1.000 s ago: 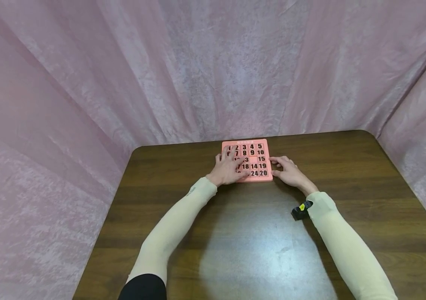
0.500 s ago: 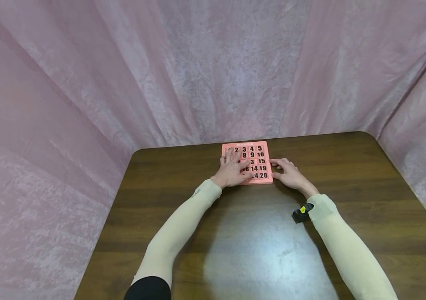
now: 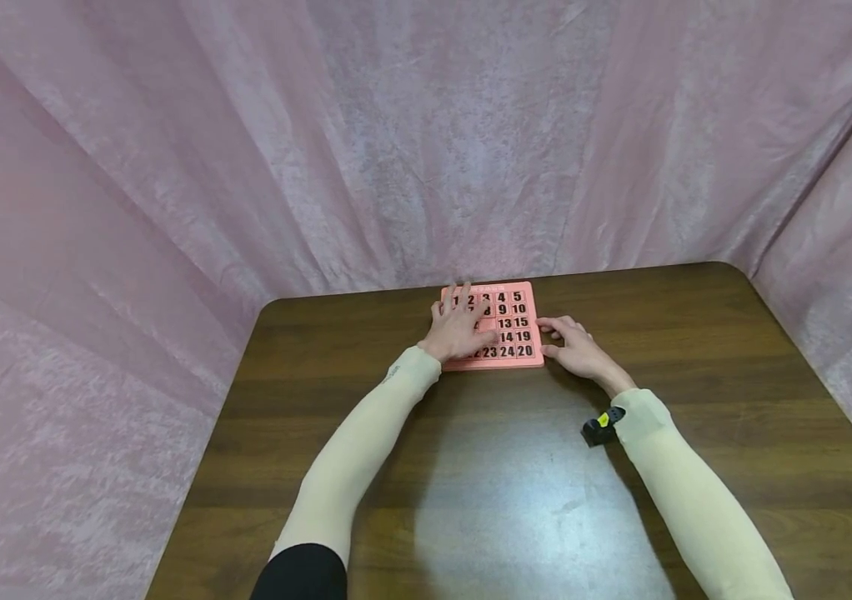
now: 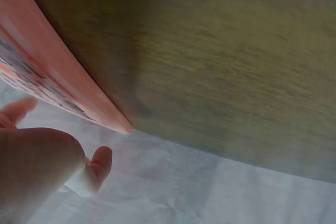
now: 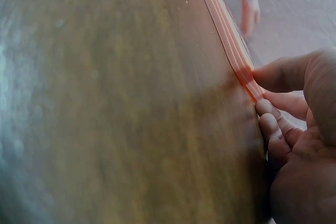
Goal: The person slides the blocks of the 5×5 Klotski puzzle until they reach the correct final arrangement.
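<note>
A pink sliding number puzzle point(image 3: 513, 327) lies flat near the table's far edge, its black-numbered tiles showing a gap left of the 13. Over its left half spreads my left hand point(image 3: 456, 332), thumb towards the middle columns, hiding several tiles. In the left wrist view that hand point(image 4: 42, 166) appears beside the pink frame point(image 4: 63, 59), and the fingertips' contact cannot be made out. Against the puzzle's right edge rests my right hand point(image 3: 578, 348), thumb and forefinger apart. The right wrist view shows the thumb point(image 5: 281, 73) touching the ridged pink side, other fingers bent below.
The brown wooden table point(image 3: 546, 500) carries a glare patch in front of the puzzle. Pink velvet curtains point(image 3: 433, 150) hang close behind its far edge. A small black device point(image 3: 597, 430) with a yellow mark sits at my right wrist.
The 13 tile has slid one place right, so the gap now lies to its left. My left hand moved slightly right, then back up and left. My right hand stays at the edge.
</note>
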The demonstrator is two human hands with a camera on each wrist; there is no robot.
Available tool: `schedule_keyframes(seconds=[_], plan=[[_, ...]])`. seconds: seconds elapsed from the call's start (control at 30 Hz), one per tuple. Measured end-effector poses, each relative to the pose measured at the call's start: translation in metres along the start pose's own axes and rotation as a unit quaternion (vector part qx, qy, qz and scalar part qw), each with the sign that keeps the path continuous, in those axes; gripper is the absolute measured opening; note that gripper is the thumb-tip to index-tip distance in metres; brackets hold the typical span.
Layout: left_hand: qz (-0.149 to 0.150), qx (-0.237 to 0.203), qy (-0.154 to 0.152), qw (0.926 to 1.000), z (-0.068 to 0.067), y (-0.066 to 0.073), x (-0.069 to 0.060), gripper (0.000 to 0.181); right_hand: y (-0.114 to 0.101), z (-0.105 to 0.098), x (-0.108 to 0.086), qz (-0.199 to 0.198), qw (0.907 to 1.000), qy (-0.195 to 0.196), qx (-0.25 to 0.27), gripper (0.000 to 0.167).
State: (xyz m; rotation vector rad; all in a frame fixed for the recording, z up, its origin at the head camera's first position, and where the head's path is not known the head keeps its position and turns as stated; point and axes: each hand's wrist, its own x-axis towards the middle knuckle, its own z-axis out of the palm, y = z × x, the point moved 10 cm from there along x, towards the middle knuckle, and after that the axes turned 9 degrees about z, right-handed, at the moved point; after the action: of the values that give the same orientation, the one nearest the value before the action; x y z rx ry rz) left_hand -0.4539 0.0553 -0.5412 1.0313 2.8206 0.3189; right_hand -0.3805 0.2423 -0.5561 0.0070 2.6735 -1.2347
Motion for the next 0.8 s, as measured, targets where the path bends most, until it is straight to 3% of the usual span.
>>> schedule_keyframes(seconds=[0.17,0.33,0.8], plan=[[-0.022,0.009,-0.026,0.9994,0.001,-0.011,0.001,0.080,0.000,0.001,0.001,0.001,1.0000,-0.002,-0.001,0.056],[-0.007,0.011,-0.026,0.9996,0.001,-0.006,-0.002,0.080,-0.001,-0.001,-0.001,-0.002,1.0000,0.004,-0.005,0.056],[0.001,0.018,-0.020,0.9996,-0.001,0.001,-0.017,0.074,-0.001,0.000,0.000,0.000,1.0000,0.003,-0.007,0.056]])
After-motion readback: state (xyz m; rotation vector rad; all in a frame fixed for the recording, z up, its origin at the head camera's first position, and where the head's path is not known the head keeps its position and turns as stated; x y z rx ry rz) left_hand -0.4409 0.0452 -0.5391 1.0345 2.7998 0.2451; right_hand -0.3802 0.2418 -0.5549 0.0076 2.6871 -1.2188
